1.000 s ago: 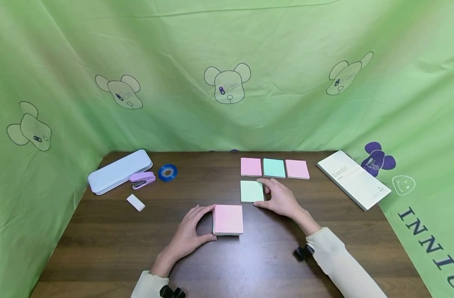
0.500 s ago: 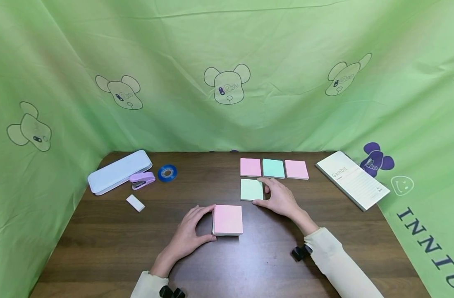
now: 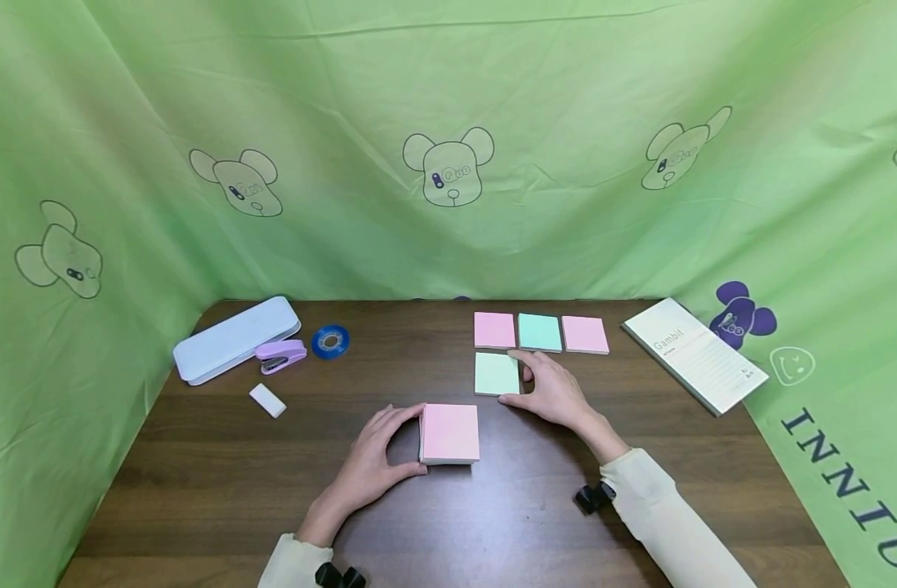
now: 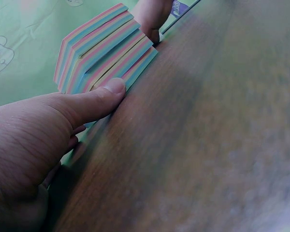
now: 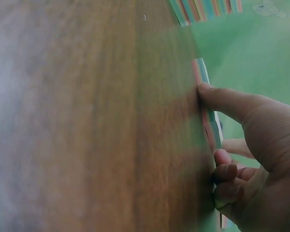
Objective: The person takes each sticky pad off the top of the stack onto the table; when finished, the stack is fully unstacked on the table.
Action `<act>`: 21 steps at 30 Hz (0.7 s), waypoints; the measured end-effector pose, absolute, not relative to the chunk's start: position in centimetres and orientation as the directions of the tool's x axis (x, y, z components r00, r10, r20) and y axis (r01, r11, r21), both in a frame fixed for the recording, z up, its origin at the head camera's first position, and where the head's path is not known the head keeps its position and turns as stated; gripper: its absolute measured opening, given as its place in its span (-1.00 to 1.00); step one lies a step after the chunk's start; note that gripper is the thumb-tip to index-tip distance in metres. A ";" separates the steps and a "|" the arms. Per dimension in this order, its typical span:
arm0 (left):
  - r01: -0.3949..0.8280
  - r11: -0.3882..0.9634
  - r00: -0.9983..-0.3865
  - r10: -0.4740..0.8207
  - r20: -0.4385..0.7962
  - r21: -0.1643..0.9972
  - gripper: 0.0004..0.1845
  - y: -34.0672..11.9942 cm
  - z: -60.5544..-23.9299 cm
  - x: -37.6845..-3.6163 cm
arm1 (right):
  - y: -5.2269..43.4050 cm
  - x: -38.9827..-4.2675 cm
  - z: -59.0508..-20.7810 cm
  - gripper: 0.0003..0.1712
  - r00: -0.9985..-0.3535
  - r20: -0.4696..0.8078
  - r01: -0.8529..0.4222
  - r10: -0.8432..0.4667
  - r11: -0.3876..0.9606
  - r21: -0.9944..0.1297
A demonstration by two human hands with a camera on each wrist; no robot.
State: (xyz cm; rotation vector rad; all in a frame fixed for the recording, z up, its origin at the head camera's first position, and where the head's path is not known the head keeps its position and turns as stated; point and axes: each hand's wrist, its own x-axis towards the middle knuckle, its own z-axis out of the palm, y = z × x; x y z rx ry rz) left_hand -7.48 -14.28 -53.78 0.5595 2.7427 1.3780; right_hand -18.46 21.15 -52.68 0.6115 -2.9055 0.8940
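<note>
In the head view my left hand (image 3: 368, 457) holds a thick stack of sticky note pads (image 3: 451, 433), pink on top, thumb at its near left corner and fingers at the far left one. Striped layers show along the stack's side (image 4: 104, 46) in the left wrist view. Beyond it, my right hand (image 3: 555, 394) pinches a thin pale green sticky note pad (image 3: 496, 374) between thumb and fingers at its right side. The pad's striped edge (image 5: 199, 70) lies along the table in the right wrist view. Just behind sit a pink pad (image 3: 494, 330), a teal pad (image 3: 539, 332) and another pink pad (image 3: 585, 335) in a row.
At the right lies a white notebook (image 3: 694, 355) marked "Gambit". On the left are a light blue case (image 3: 235, 339), a purple stapler (image 3: 281, 356), a roll of blue tape (image 3: 331, 342) and a white eraser (image 3: 268, 401). A green curtain (image 3: 448, 245) hangs behind the table.
My right hand has slid the pale green pad slightly away from me, closer to the row behind it. The left hand and the stack stay in place.
</note>
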 end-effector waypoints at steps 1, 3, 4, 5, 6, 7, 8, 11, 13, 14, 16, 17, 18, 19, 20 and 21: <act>0.308 0.546 -0.935 0.325 0.142 0.779 -0.05 -14.3 -53.8 -7.5 | 21.0 -18.3 -52.2 0.01 -0.924 0.140 -0.372 -0.355 0.755 -0.539; 0.310 0.549 -0.935 0.325 0.144 0.776 -0.04 -14.3 -53.9 -7.5 | 21.0 -18.1 -51.9 0.02 -0.925 0.132 -0.368 -0.356 0.758 -0.539; 0.315 0.549 -0.934 0.327 0.148 0.774 -0.04 -14.3 -53.9 -7.5 | 20.9 -18.0 -51.8 0.02 -0.927 0.127 -0.363 -0.353 0.762 -0.536; 0.318 0.548 -0.933 0.328 0.151 0.774 -0.04 -14.3 -53.9 -7.5 | 20.9 -17.8 -51.6 0.01 -0.928 0.125 -0.360 -0.350 0.763 -0.536; 0.319 0.546 -0.932 0.329 0.152 0.774 -0.04 -14.3 -53.9 -7.5 | 20.8 -17.5 -50.9 0.01 -0.932 0.117 -0.349 -0.342 0.767 -0.538; 0.326 0.543 -0.930 0.331 0.160 0.774 -0.04 -14.3 -54.0 -7.5 | 20.7 -17.3 -50.7 0.00 -0.933 0.122 -0.349 -0.339 0.767 -0.538; 0.328 0.541 -0.930 0.330 0.163 0.775 -0.04 -14.3 -53.9 -7.5 | 20.7 -17.1 -50.4 -0.02 -0.932 0.134 -0.354 -0.337 0.764 -0.539; 0.332 0.536 -0.929 0.326 0.172 0.777 -0.03 -14.3 -53.9 -7.5 | 20.5 -16.3 -49.8 -0.10 -0.924 0.183 -0.379 -0.335 0.747 -0.547; 0.323 0.535 -0.932 0.324 0.163 0.781 -0.03 -14.4 -53.9 -7.5 | 20.3 -15.8 -49.5 -0.17 -0.918 0.216 -0.396 -0.333 0.727 -0.560; 0.317 0.537 -0.933 0.323 0.156 0.782 -0.03 -14.4 -53.9 -7.5 | 20.1 -15.5 -49.4 -0.21 -0.913 0.233 -0.407 -0.334 0.713 -0.571; 0.304 0.538 -0.936 0.323 0.141 0.786 -0.03 -14.4 -53.9 -7.5 | 19.9 -14.9 -49.2 -0.28 -0.904 0.262 -0.428 -0.339 0.675 -0.601; 0.298 0.538 -0.937 0.322 0.134 0.789 -0.02 -14.4 -53.9 -7.5 | 19.7 -14.5 -49.0 -0.30 -0.897 0.279 -0.441 -0.343 0.655 -0.614; 0.295 0.539 -0.938 0.321 0.131 0.789 -0.02 -14.4 -53.9 -7.5 | 19.5 -14.2 -48.9 -0.32 -0.891 0.290 -0.452 -0.348 0.633 -0.629; 0.297 0.538 -0.938 0.321 0.134 0.789 -0.03 -14.4 -53.9 -7.5 | 19.3 -13.8 -48.7 -0.34 -0.884 0.301 -0.465 -0.357 0.612 -0.640; 0.301 0.539 -0.937 0.321 0.138 0.787 -0.03 -14.4 -53.9 -7.5 | 19.1 -13.5 -48.6 -0.34 -0.878 0.307 -0.475 -0.367 0.592 -0.651; 0.303 0.539 -0.937 0.320 0.141 0.786 -0.03 -14.4 -53.9 -7.5 | 18.8 -13.1 -48.4 -0.34 -0.872 0.310 -0.485 -0.379 0.575 -0.659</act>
